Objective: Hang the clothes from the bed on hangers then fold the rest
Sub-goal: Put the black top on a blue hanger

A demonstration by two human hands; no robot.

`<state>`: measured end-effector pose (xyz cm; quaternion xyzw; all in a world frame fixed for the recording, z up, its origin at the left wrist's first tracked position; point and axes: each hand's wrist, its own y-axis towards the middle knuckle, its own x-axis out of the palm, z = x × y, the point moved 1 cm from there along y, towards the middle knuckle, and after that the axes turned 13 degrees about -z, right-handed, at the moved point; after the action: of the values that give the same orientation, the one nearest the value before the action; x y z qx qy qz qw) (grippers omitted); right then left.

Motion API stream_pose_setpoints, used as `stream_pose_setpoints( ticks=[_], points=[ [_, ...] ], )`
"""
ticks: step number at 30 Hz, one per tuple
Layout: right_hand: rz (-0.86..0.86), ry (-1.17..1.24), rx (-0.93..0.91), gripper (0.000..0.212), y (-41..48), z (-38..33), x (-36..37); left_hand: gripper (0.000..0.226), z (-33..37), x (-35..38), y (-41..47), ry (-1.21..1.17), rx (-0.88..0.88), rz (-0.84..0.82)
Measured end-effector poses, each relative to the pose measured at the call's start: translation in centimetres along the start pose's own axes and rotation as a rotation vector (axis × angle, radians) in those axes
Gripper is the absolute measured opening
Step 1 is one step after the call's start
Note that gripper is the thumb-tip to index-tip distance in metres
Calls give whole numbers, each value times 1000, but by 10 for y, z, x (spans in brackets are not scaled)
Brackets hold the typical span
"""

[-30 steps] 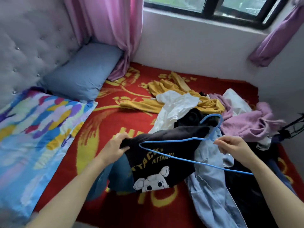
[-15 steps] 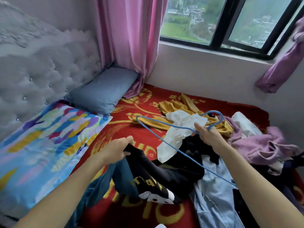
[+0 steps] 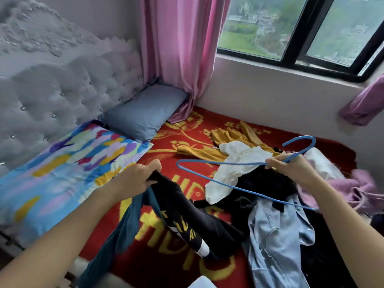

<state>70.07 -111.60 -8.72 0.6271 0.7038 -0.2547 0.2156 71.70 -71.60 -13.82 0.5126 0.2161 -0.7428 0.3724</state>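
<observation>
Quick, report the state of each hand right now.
Left hand: closed, gripping the black printed T-shirt.
Right hand: closed, holding the blue hanger just below its hook.

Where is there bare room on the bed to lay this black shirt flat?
Bare blanket lies between the colourful pillow, the grey pillow and the yellow top. The right side is crowded: white top, pale blue shirt, pink garment, piled together. The black shirt hangs from the left hand.

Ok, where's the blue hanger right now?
In the head view, right of centre: the right hand grips the blue hanger near its hook, holding it above the white garment and black clothes.
</observation>
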Motion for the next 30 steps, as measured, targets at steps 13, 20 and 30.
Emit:
stream_pose_setpoints(
  ticks=[13,20,30],
  points=[
    [-240,372,126,27,24,-66,146,44,45,-1,17,-567,-232,120],
    [-372,457,367,42,37,-87,163,46,87,26,14,-422,-144,316],
    [-259,235,299,36,41,-86,122,32,96,62,2,-916,-11,56]
  ],
)
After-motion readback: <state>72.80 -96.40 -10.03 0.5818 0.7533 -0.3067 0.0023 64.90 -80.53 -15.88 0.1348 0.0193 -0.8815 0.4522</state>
